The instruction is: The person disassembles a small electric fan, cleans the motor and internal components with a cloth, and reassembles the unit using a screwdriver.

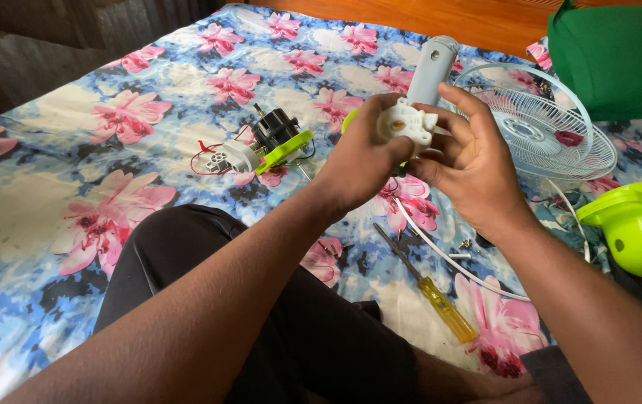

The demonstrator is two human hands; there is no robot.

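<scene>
White plastic gear housing [406, 121] pinched between left hand [362, 161] and right hand [470, 164]; yellow-handled screwdriver [429, 288] below.

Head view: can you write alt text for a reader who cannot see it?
Both hands, left hand and right hand, hold a small white plastic gearbox part above a blue sheet with pink flowers. On the sheet lie a yellow-handled screwdriver, a black fan motor with green bracket, a white wire fan guard and a lime green plastic housing.
</scene>
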